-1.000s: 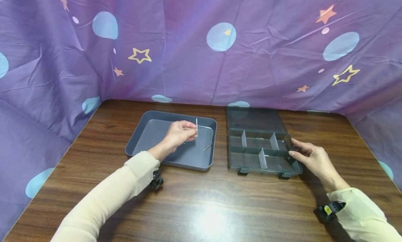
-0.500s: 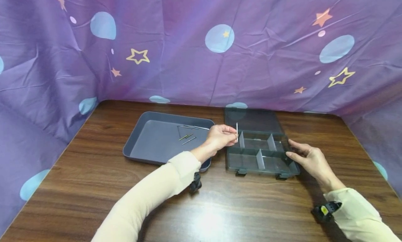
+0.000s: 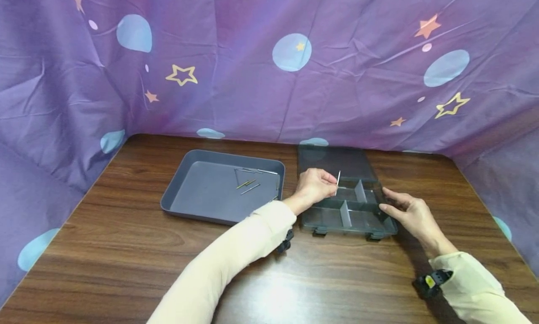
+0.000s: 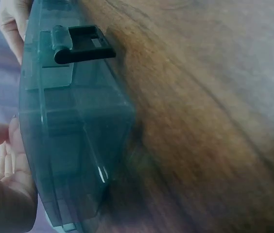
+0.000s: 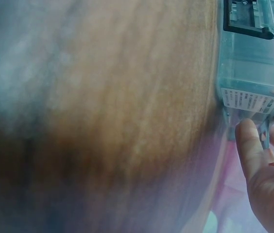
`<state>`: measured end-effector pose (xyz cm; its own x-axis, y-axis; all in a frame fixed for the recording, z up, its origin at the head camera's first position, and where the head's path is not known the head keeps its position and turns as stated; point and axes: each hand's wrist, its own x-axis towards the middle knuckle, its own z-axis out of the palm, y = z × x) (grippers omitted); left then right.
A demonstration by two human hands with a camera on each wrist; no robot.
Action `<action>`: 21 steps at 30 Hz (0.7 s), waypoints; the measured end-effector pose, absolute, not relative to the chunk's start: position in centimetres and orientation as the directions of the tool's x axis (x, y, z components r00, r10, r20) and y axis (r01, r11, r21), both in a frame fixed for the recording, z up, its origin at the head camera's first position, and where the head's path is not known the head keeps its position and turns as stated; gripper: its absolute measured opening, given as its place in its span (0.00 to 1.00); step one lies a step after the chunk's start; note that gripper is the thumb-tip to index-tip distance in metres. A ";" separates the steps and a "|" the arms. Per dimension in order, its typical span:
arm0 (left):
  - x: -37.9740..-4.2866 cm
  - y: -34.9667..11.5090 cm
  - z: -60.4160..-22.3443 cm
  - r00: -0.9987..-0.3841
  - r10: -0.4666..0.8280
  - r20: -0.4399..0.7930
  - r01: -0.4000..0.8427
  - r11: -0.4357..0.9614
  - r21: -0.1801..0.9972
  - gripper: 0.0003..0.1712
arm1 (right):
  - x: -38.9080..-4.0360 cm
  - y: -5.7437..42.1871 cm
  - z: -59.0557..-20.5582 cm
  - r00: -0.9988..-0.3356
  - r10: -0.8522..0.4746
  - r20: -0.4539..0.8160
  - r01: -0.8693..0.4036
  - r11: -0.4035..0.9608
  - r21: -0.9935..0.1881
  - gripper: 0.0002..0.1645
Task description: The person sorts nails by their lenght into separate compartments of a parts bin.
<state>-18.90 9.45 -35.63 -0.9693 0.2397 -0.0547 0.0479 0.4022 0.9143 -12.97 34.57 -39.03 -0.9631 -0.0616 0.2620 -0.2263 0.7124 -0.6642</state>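
My left hand (image 3: pixel 316 186) pinches a thin silver nail (image 3: pixel 338 183) between thumb and fingertips, roughly upright. It is over the back row of a clear grey-green compartment box (image 3: pixel 324 216), whose lid (image 3: pixel 337 162) lies folded back. The box's latched front wall fills much of the left wrist view, with the left hand (image 4: pixel 10 189) above its rim. At the box's right end, my right hand (image 3: pixel 417 216) touches the wall with fairly straight thumb and fingers. In the right wrist view, a fingertip of the right hand (image 5: pixel 268 170) rests just below a printed label (image 5: pixel 249 100).
Left of the box stands a dark grey tray (image 3: pixel 181 207) holding several silver nails (image 3: pixel 250 189) and a few gold-coloured ones (image 3: pixel 246 183). White dividers (image 3: pixel 345 214) split the box. A purple curtain (image 3: pixel 236 95) hangs behind the wooden table (image 3: pixel 126 249).
The left hand has carried the silver nail rightward from over the tray to over the box's back row. The right hand has stayed at the box's right end. The head view has shifted slightly.
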 end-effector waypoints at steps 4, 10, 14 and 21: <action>-19.0 9.6 -35.3 -0.965 0.261 -0.005 0.149 0.566 0.811 0.07 | -12.9 34.4 -38.9 -0.965 -0.059 0.256 -0.219 0.721 -0.658 0.27; -19.1 10.0 -35.2 -0.962 0.273 0.026 0.206 0.657 0.725 0.07 | -12.8 34.3 -38.7 -0.971 -0.057 0.233 -0.198 0.738 -0.645 0.27; -19.1 10.3 -35.4 -0.966 0.256 0.030 0.208 0.707 0.676 0.05 | -12.8 34.3 -38.8 -0.972 -0.044 0.232 -0.188 0.738 -0.648 0.27; -18.8 10.8 -35.4 -0.975 0.219 0.029 0.191 0.770 0.609 0.04 | -12.7 34.3 -38.7 -0.972 -0.051 0.228 -0.191 0.738 -0.647 0.27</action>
<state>-18.76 10.76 -35.43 -0.9753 0.2190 0.0294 0.1913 0.7700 0.6087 -12.72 34.31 -38.73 -0.9722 -0.0511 0.2284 -0.1907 0.7384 -0.6468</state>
